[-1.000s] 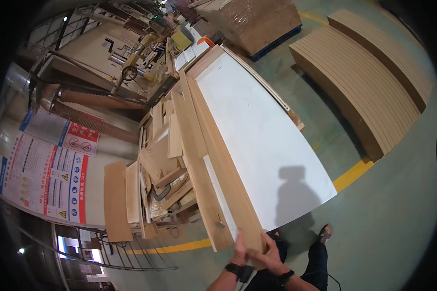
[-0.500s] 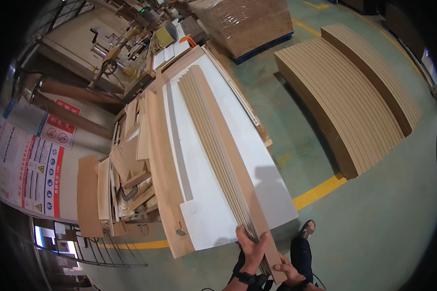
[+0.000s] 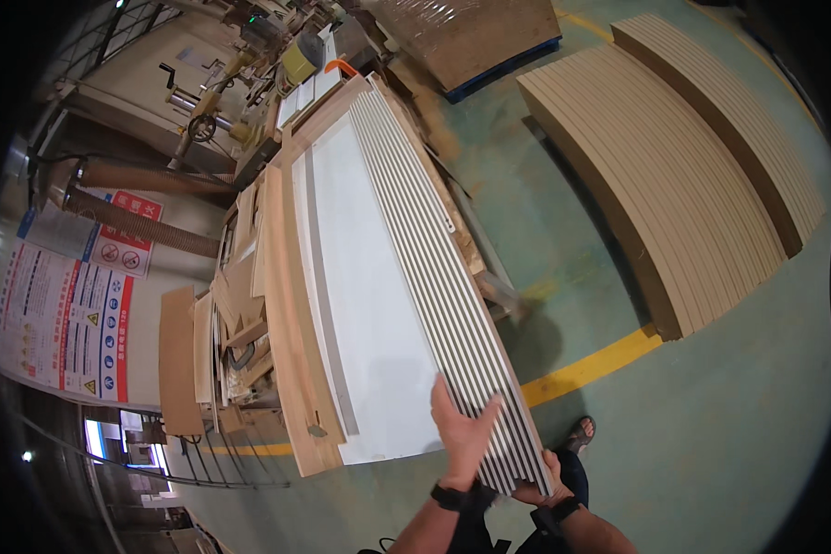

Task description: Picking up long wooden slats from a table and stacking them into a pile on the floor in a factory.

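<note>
My left hand is spread, thumb and fingers wide apart over the left edge of the bundle of strips; how hard it bears down I can't tell. My right hand is cupped around the near right corner, its fingers mostly hidden, so I can't tell how tightly it grips. The near ends jut past the white panel, and if I let that corner drop, I think the overhang could tip the bundle. Since many narrow pieces lie side by side, uneven pressure between my palms might make them shear or fan apart. They run along the panel's right side, so a push from my left could send the outer ones over toward the green floor. Farther up, nothing of mine steadies the far ends; swinging the near end could sweep them sideways, perhaps toward the orange piece beyond.
</note>
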{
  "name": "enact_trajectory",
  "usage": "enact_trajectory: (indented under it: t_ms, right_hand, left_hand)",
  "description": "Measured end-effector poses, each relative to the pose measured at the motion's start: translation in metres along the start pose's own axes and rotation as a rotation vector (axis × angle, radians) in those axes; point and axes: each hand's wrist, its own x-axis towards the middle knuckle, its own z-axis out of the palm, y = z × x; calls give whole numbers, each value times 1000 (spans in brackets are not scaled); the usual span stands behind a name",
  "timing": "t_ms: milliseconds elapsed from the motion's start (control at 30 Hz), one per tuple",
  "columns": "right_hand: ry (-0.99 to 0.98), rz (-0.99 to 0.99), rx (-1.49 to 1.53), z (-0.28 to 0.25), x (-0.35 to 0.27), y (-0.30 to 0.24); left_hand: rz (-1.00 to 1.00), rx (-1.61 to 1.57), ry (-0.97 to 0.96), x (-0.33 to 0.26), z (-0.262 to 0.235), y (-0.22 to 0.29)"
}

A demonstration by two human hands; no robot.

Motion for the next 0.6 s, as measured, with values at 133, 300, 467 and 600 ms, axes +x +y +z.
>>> enact_trajectory:
  t_ms: [133, 300, 467, 600]
  right_hand:
    - [114, -174, 0, 15, -28, 9]
    - [433, -396, 109, 38, -50, 66]
    - [172, -580, 136, 50, -21, 75]
    - [412, -609, 74, 53, -8, 68]
  left_hand:
    - [-398, -429, -265, 45, -19, -20]
    - [-535, -501, -492, 78, -28, -28]
    - [-475, -438, -500, 90, -29, -26]
    - [-453, -581, -424, 103, -24, -22]
